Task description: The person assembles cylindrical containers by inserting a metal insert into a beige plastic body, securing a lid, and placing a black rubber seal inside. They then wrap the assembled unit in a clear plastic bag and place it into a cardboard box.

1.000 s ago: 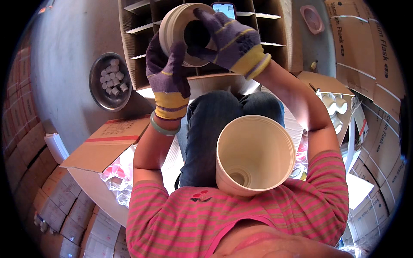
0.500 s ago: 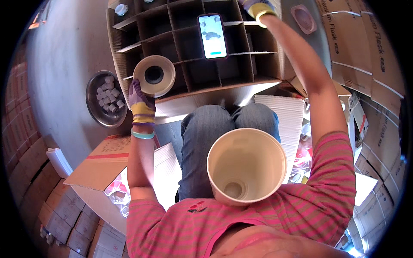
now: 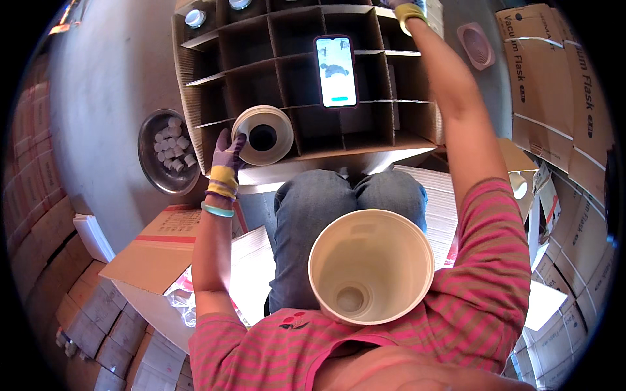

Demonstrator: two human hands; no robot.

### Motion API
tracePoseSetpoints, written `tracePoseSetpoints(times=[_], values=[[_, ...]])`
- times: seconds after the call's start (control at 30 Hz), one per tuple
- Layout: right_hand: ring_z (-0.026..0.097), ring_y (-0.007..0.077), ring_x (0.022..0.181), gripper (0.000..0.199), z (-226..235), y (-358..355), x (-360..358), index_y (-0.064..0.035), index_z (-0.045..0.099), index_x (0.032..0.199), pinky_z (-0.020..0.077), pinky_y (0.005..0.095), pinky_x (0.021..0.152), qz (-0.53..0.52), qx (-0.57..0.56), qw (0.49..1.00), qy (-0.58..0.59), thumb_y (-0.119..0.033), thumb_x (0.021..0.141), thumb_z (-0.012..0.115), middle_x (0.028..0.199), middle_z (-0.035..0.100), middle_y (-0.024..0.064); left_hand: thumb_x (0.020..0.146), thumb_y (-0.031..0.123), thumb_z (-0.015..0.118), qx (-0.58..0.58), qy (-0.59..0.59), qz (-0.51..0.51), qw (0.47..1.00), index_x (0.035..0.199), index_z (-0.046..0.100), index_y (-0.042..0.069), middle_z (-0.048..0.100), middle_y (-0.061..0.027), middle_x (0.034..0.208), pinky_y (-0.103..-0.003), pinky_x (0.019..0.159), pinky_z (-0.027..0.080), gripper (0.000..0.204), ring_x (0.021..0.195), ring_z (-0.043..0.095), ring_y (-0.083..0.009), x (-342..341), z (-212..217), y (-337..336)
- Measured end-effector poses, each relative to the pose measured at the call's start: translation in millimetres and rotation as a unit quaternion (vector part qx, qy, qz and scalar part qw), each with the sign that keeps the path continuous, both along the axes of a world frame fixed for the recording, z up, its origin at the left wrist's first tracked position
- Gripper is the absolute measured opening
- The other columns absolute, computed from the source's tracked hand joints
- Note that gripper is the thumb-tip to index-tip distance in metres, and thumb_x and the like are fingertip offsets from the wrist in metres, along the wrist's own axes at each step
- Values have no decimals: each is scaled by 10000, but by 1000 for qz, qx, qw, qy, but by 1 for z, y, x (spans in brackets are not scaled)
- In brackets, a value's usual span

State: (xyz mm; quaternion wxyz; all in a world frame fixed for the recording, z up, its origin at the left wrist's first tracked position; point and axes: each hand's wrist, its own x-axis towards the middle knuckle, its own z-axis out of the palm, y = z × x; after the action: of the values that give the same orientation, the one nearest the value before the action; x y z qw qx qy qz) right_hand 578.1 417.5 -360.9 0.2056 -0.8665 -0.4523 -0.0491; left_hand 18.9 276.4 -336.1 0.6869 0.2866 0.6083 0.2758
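Observation:
My left hand (image 3: 225,163), in a purple and yellow glove, grips the left rim of a cream round plastic part (image 3: 282,135) with a dark round centre. The part sits over the near-left corner of a divided carton (image 3: 306,156). Far off at the top edge, my right hand (image 3: 407,9) reaches over the carton's far right side, its fingers cut off by the picture. A large cream plastic cylinder (image 3: 417,260), its open mouth facing up, leans in my lap against my shirt.
A lit phone (image 3: 336,70) lies across the carton dividers. White-capped bottles (image 3: 195,18) stand in far-left cells. A metal bowl (image 3: 151,171) of small white plugs is at left, a pink dish (image 3: 476,45) at far right. Stacked cartons (image 3: 541,85) line the sides; an opened box (image 3: 153,251) flanks my left knee.
The whole view has shifted slightly. My left hand's fingers have shifted on the rim, and the cream part sits a little further right over the carton. My right hand has reached further away.

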Motion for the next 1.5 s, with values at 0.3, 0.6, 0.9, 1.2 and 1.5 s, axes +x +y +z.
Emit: tracePoseSetpoints(times=[0.3, 0.6, 0.9, 1.2, 1.5], values=[[581, 210, 1024, 1072, 214, -127, -81, -44, 387, 1467, 506, 328, 879, 338, 278, 898, 42, -228, 591, 978, 1073, 549, 62, 1015, 229, 570, 290, -72, -15, 954, 1458, 398, 52, 532, -147, 1366, -353, 1010, 489, 506, 1193, 573, -227, 83, 115, -23], [376, 362, 1395, 1063, 344, -322, -220, -29, 314, 1492, 318, 524, 1124, 371, 185, 845, 339, -668, 746, 720, 1477, 389, 223, 883, 256, 733, 389, -416, -125, 812, 1565, 155, 38, 293, -174, 1583, -443, 1200, 273, 920, 1463, 314, -298, 143, 146, -82], [498, 203, 1263, 982, 311, -427, -226, -95, 215, 1563, 427, 364, 1051, 349, 137, 685, 624, -156, 769, 790, 1416, 484, 86, 906, 107, 679, 162, -277, -326, 889, 1544, 268, 76, 532, -39, 1318, -262, 932, 449, 759, 1135, 511, -107, 82, 304, -200], [458, 252, 1335, 809, 334, -496, -228, -46, 411, 1481, 342, 377, 1124, 415, -43, 787, 455, -408, 849, 763, 1421, 490, 162, 736, 228, 873, 204, -228, -373, 876, 1594, 24, 134, 317, -207, 1539, -386, 1113, 353, 1210, 1398, 372, -263, 51, 273, -256], [612, 208, 786, 372, 401, -471, -254, -49, 602, 975, 475, 355, 696, 503, -338, 763, 223, -316, 815, 806, 804, 609, 49, 566, 284, 969, 485, -138, -397, 767, 1563, -170, 105, 203, -279, 1553, -469, 1161, 290, 1525, 1392, 374, -342, 78, 263, -296]])
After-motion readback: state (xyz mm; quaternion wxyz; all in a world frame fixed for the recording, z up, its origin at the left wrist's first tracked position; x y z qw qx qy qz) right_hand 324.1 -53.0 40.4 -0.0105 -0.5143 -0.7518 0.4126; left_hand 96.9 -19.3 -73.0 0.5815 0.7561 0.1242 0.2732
